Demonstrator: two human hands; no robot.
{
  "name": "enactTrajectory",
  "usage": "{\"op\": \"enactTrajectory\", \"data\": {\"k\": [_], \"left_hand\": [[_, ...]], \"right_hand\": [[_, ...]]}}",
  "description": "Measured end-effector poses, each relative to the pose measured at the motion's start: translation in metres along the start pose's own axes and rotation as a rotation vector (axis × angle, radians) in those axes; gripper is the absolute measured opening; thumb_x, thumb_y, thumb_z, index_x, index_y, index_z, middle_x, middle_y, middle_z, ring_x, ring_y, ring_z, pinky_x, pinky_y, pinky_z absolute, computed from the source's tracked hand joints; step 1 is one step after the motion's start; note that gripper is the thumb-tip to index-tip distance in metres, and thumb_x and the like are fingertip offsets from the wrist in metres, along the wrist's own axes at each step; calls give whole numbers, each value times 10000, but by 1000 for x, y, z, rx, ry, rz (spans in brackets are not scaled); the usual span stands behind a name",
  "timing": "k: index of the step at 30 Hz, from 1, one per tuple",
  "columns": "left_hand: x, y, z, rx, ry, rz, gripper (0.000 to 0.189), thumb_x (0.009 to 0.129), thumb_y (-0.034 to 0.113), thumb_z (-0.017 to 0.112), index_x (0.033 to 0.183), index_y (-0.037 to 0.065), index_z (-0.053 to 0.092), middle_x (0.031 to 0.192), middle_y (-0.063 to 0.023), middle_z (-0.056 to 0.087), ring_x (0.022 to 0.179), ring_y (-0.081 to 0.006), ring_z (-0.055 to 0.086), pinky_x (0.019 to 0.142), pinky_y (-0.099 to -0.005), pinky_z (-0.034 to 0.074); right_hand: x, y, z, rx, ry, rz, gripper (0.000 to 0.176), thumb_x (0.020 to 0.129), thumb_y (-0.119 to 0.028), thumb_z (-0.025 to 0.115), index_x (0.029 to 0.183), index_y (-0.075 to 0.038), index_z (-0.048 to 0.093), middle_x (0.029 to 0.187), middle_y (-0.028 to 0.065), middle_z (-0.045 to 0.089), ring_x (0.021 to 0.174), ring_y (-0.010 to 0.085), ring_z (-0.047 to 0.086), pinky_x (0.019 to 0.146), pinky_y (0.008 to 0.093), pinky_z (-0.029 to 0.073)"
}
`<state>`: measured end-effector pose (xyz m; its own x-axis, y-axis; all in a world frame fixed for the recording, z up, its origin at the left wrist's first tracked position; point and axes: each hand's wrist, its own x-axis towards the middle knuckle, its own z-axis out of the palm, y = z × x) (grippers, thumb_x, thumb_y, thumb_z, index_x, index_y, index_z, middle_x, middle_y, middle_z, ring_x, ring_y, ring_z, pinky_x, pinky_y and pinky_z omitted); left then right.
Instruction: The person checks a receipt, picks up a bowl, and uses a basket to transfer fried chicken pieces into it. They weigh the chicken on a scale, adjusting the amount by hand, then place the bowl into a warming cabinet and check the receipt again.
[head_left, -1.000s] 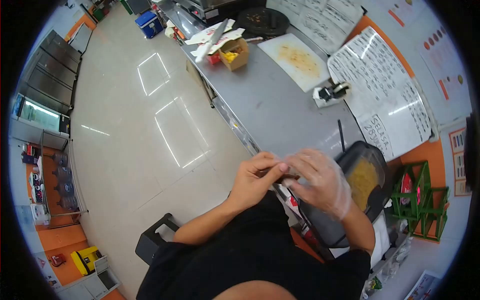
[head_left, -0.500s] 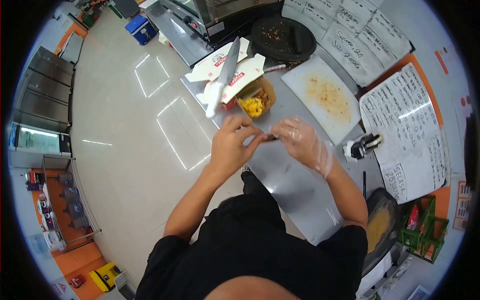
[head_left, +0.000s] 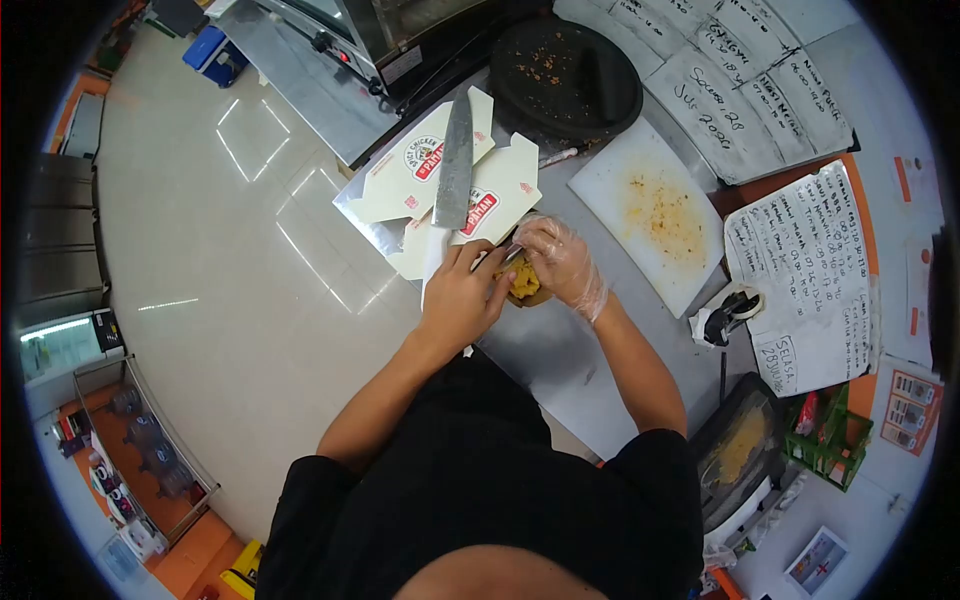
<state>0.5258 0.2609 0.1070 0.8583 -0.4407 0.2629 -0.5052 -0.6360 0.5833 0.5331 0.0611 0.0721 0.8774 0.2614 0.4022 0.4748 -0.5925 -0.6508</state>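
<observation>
Both hands meet over a small brown food box that holds yellow pieces of food. My left hand is bare, with its fingers pinched on one end of a small dark, shiny packet. My right hand, in a clear plastic glove, pinches the packet's other end. The fingers cover most of the packet and part of the box. Just left of the hands lies a large knife with a white handle, resting on flat printed cartons; my left hand partly hides the handle.
A white cutting board with crumbs lies to the right. Behind it sits a round black pan with crumbs. A black tape dispenser stands near the handwritten sheets. The metal table's left edge borders the floor.
Both hands have moved from in front of the food box to over it, still pinching the small dark packet. The camera view has shifted too.
</observation>
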Motion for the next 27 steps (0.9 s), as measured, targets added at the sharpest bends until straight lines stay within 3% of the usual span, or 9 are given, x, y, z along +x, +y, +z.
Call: {"op": "enactTrajectory", "data": {"k": [5,7,11,13,14,19,21,23,27], "left_hand": [[-3,-10,-4,-43,-106,60,300,877,214,707,1115,32,688,1125,-98,619,1001,-293,610,805,-398,540],[-4,-9,-4,-19,-161,83,313,872,220,714,1117,28,684,1140,-102,614,1032,-301,596,829,-411,533],[-5,-10,-5,33,-239,127,384,862,281,729,1138,21,673,1217,-128,583,1120,-326,554,904,-427,506],[-7,-8,-6,22,-241,163,436,863,312,725,1183,24,650,1252,-142,562,1139,-334,543,926,-427,495],[-7,-7,-6,12,-232,193,490,865,343,722,1227,27,627,1287,-157,541,1157,-341,532,947,-427,485],[-7,-3,-6,85,-256,207,588,855,402,720,1291,30,589,1344,-180,510,1225,-355,487,1010,-477,415],[-10,1,-8,113,-270,218,588,863,400,712,1303,33,578,1360,-180,506,1242,-359,478,1021,-479,397],[-7,6,-6,118,-237,247,575,901,389,670,1351,54,543,1430,-184,467,1287,-373,453,1046,-500,358],[-10,-2,9,267,-324,340,507,951,384,608,1322,40,574,1380,-159,542,1342,-351,436,1072,-502,336]], "right_hand": [[-11,7,4,52,39,36,155,807,28,616,944,-16,674,1070,139,629,1019,345,623,894,416,518],[-16,9,2,-24,-156,63,193,770,55,659,944,-26,680,1068,133,638,1087,343,620,940,429,501],[0,5,0,-132,-88,-42,134,802,-29,641,919,9,694,1134,155,625,1145,347,579,983,414,486],[-1,5,-1,-291,-344,78,221,793,-50,651,998,20,694,1173,151,626,1215,333,548,1034,416,457],[-4,2,-4,-292,-335,88,221,793,-50,651,998,20,694,1173,151,626,1215,333,548,1034,416,457],[-27,-44,-67,-266,-6,237,405,805,-3,624,1206,-42,659,1248,152,623,1181,329,585,995,413,486],[-50,-68,-94,-290,289,324,389,812,36,618,1185,-56,673,1194,156,649,1072,336,638,919,392,519],[-87,-98,-112,-435,417,454,301,835,51,627,1116,-35,693,1094,162,677,998,337,662,870,372,523],[-181,-179,-98,-418,619,740,216,859,41,630,1052,-18,708,1026,168,688,966,338,665,868,364,515]]}}
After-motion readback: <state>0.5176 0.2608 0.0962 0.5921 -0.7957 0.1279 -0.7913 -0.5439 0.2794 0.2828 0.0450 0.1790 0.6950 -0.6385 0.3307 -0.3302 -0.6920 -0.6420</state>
